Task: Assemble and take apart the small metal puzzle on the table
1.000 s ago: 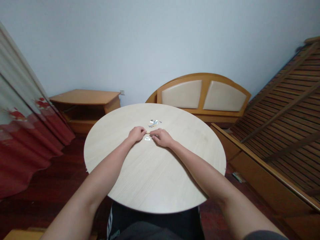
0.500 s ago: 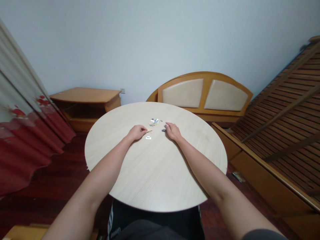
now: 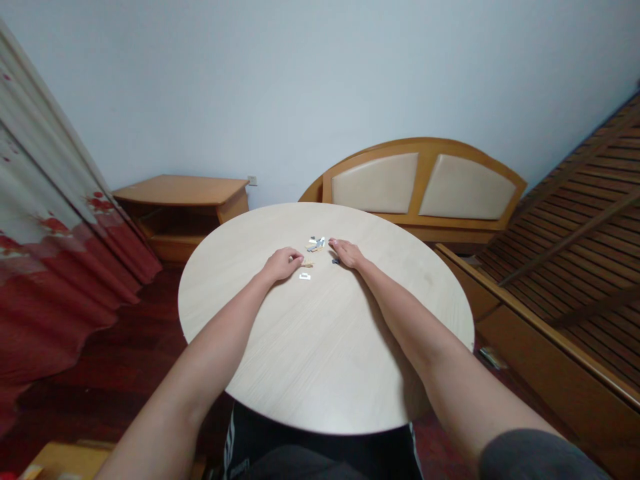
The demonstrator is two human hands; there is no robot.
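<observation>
Head view, itemised from the hands outward.

Left hand (image 3: pixel 283 265): palm down on the table, fingers loosely curled. Nothing shows between them, though a piece this small could be hidden there, so whether it holds anything cannot be told.

Right hand (image 3: pixel 347 253): palm down, fingers stretched out flat and open, closed on nothing. Against a second earlier, it has parted from the left hand, and a gap now lies between them.

Tan sliver (image 3: pixel 307 265): on the tabletop, just beside the left fingertips.

White tab (image 3: pixel 304 276): on the tabletop, just nearer the wearer than the tan sliver.

Dark blue piece (image 3: pixel 335 261): on the tabletop, just beside the lower edge of the right hand.

Cluster of small grey and white pieces (image 3: pixel 315 244): between the hands and farther out, too small to identify.

Round pale wood table (image 3: pixel 325 333): bears all of these.

Surroundings: padded bed headboard (image 3: pixel 425 183) beyond the table, low wooden cabinet (image 3: pixel 180 190) to the left, red-and-cream curtain (image 3: pixel 55 267) at far left, slatted bed base (image 3: pixel 575 233) at right.
</observation>
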